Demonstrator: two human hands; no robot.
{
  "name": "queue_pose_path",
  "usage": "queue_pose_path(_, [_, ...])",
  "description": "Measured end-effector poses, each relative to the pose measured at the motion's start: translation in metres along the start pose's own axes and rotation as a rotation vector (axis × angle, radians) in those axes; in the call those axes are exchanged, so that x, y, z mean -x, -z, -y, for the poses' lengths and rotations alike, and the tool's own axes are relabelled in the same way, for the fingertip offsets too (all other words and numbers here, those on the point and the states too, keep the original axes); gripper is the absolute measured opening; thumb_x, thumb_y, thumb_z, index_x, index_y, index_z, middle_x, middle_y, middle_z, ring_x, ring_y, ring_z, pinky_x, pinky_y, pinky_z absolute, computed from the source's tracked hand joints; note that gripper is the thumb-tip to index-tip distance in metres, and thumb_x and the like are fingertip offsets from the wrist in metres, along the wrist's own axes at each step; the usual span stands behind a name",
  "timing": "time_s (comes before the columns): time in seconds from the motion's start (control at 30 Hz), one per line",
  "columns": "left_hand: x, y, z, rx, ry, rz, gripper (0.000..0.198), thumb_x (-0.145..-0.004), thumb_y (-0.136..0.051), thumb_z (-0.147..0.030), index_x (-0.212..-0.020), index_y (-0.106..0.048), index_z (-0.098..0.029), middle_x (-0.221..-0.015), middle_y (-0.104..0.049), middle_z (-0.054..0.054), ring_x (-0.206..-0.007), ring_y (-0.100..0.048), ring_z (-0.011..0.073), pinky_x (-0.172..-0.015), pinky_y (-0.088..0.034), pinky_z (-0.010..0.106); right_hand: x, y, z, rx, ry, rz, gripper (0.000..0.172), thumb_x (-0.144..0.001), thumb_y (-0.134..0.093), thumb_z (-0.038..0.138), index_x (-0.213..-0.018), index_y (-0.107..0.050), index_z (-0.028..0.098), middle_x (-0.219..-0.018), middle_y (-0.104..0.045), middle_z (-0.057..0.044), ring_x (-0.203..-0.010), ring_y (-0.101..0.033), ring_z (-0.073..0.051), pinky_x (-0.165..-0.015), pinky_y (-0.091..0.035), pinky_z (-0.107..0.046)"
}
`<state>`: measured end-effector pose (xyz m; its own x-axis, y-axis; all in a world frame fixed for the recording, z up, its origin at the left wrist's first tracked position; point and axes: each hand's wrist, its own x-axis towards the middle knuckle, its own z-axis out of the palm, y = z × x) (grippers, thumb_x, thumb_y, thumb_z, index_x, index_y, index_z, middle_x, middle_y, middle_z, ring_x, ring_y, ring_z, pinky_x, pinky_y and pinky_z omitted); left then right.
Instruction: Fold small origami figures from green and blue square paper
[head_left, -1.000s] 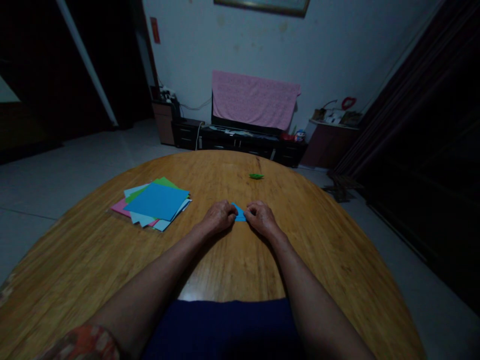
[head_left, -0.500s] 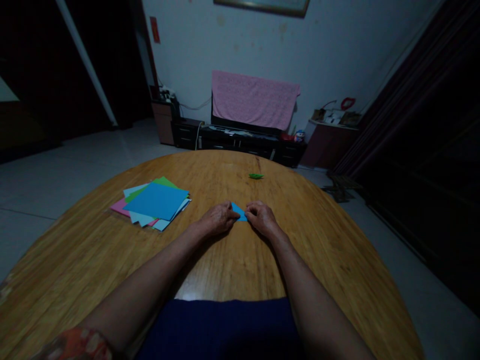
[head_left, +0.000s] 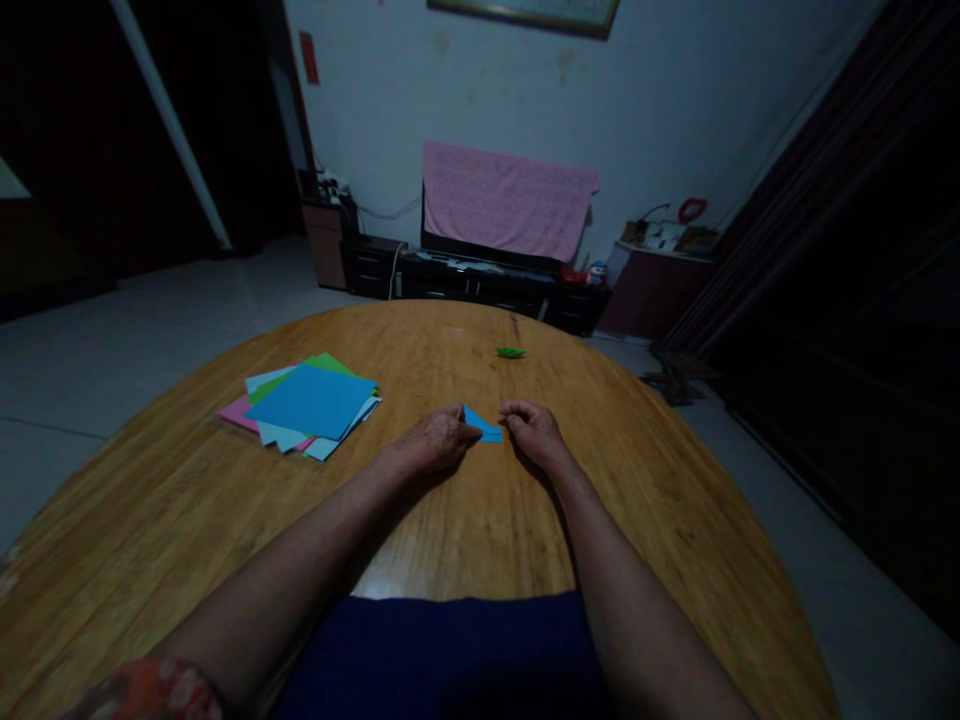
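A small piece of folded blue paper (head_left: 478,420) lies on the wooden table in front of me, its left side rising to a point and its right side a narrow strip. My left hand (head_left: 442,438) is closed on the paper's left part, thumb across it, and hides that end. Just beyond the strip's right tip is my right hand (head_left: 534,430), fingers loosely curled, thumb and forefinger slightly apart, with nothing visible between them. Farther back rests a small green folded paper piece (head_left: 511,352).
On the left of the round table (head_left: 450,330) lies a fanned pile of coloured paper sheets (head_left: 311,400), a blue one on top. Beyond the table are a low black cabinet (head_left: 435,285) and a screen under a pink cloth (head_left: 510,200).
My right hand has come off the blue paper and shifted slightly right, uncovering the strip's right end. My left hand stays on the paper.
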<state>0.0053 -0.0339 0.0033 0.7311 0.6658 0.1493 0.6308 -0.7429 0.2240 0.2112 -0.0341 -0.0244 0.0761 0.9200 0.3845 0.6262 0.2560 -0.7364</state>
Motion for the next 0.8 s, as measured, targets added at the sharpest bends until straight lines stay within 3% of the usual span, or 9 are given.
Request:
queue_pose_path(0.13, [0.000,-0.002,0.002,-0.004,0.005,-0.007,0.033,-0.091,-0.039,-0.030,-0.094,-0.071,-0.022,-0.086,-0.053,0.006,-0.072,-0.050,0.0144,-0.068,-0.039,0.026,0.003,-0.006,0.018,0.038,0.095,-0.017,0.019,-0.073,-0.050,0.014,-0.075,-0.069,0.019,-0.082,-0.068,-0.003,-0.075,-0.063,-0.015,-0.072,-0.048,-0.025])
queue_pose_path(0.3, [-0.002,-0.007,0.005,-0.008,-0.011,-0.020,0.032,-0.091,-0.041,-0.030,-0.100,-0.071,-0.023,-0.087,-0.054,0.006,-0.077,-0.053,0.0156,-0.070,-0.041,0.026,0.009,-0.017,0.029,0.164,0.168,0.070,0.024,-0.072,-0.047,0.009,-0.074,-0.069,0.019,-0.077,-0.068,-0.004,-0.074,-0.062,-0.016,-0.072,-0.046,-0.025])
queue_pose_path(0.5, [0.002,0.000,0.008,0.018,-0.033,-0.004,0.032,-0.091,-0.041,-0.026,-0.083,-0.071,-0.017,-0.086,-0.057,0.007,-0.074,-0.053,0.0145,-0.069,-0.042,0.026,0.013,-0.020,0.024,0.283,0.180,0.092,0.023,-0.073,-0.047,0.009,-0.076,-0.068,0.017,-0.080,-0.067,-0.005,-0.073,-0.060,-0.016,-0.070,-0.045,-0.025])
queue_pose_path(0.8, [0.006,-0.001,0.021,-0.024,-0.002,0.037,0.028,-0.085,-0.043,-0.022,-0.080,-0.070,-0.015,-0.087,-0.061,0.010,-0.076,-0.055,0.0164,-0.069,-0.044,0.026,0.016,-0.030,0.032,0.376,0.113,0.058,0.008,-0.078,-0.058,0.024,-0.079,-0.063,0.017,-0.077,-0.060,-0.004,-0.069,-0.054,-0.015,-0.065,-0.039,-0.025])
